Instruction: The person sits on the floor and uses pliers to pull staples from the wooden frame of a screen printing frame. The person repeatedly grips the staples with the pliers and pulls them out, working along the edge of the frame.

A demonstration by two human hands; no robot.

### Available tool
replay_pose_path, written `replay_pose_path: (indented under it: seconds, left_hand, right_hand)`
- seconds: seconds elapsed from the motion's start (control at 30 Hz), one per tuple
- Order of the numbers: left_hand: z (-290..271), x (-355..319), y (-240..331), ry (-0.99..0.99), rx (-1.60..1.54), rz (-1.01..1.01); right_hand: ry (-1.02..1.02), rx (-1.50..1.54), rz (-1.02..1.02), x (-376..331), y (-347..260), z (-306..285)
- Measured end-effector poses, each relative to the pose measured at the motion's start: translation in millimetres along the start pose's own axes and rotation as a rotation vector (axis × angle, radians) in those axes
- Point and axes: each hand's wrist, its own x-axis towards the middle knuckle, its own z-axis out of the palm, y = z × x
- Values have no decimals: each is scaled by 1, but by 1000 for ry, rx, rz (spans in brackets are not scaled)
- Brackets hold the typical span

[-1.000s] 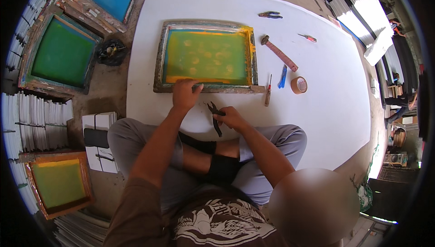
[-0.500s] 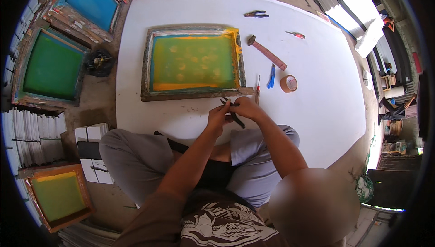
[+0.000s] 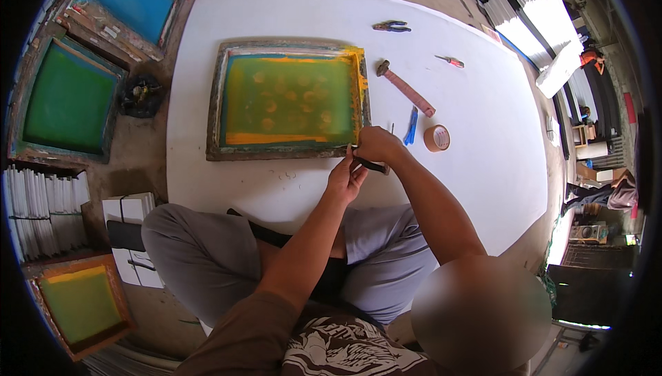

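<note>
My left hand (image 3: 345, 177) is at the front edge of the screen-printing frame (image 3: 289, 152), near its right front corner. Its thumb and fingers are closed on black-handled pliers (image 3: 372, 165); their jaws are hidden. Right beside it, my right hand (image 3: 378, 145) is curled over that corner. Its fingertips are out of sight, so what they grip cannot be made out. Green mesh with yellow-orange ink marks (image 3: 289, 100) fills the frame. Just beyond my right hand, a thin screwdriver (image 3: 392, 128) shows only in part.
On the white board (image 3: 476, 162) lie a hammer (image 3: 408, 91), a blue cutter (image 3: 412, 126), brown tape (image 3: 436, 138), another pair of pliers (image 3: 392, 26) and a red-handled screwdriver (image 3: 451, 61). More screens (image 3: 72, 100) lean at left, beside a black bag (image 3: 143, 95). A person (image 3: 617, 193) is far right.
My right hand has moved down onto the frame's corner, now covering it and most of the thin screwdriver. The pliers' jaws have gone from view. My left hand stays close beside it.
</note>
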Motion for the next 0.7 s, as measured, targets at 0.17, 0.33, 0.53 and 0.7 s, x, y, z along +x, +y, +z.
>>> replay_pose_path:
  seconds: [0.17,0.33,0.53,0.7]
  left_hand:
    - [1,2,1,-3,-73,15]
    - [3,5,5,26,-137,-18]
    - [-26,47,5,-213,-321,-18]
    - [-9,-5,10,22,125,-36]
  right_hand:
    - [5,-39,-5,7,-8,-5]
    - [30,-230,14,-5,-31,-18]
    - [149,-643,-128,-23,-56,-10]
    - [243,-634,-274,-3,-27,21]
